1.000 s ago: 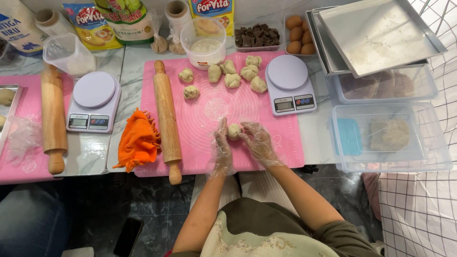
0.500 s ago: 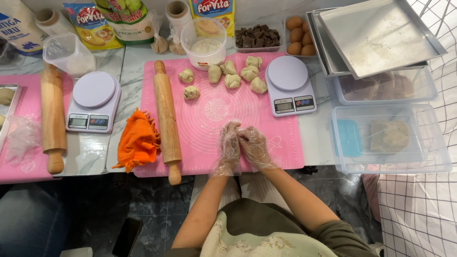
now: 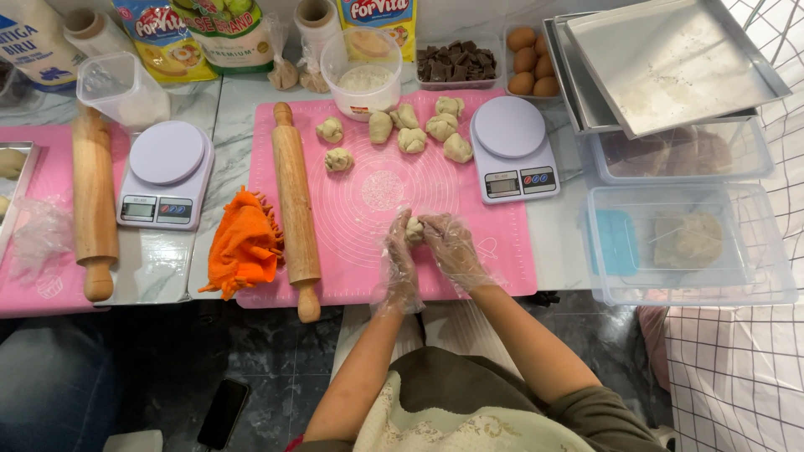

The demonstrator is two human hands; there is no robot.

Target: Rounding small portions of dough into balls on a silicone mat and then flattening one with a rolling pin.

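Both hands wear thin clear plastic gloves and meet over the near half of a pink silicone mat. My left hand and my right hand pinch a small pale dough ball between their fingertips, just above the mat. Several shaped dough pieces lie in a cluster at the mat's far side. A wooden rolling pin lies along the mat's left edge.
A white scale sits right of the mat, another scale to the left beside an orange cloth. Far side: flour tub, chocolate pieces, eggs. Metal trays and clear boxes stand at right.
The hands stay over the same part of the mat, and the fingers have shifted around the dough ball, which now shows between the fingertips.
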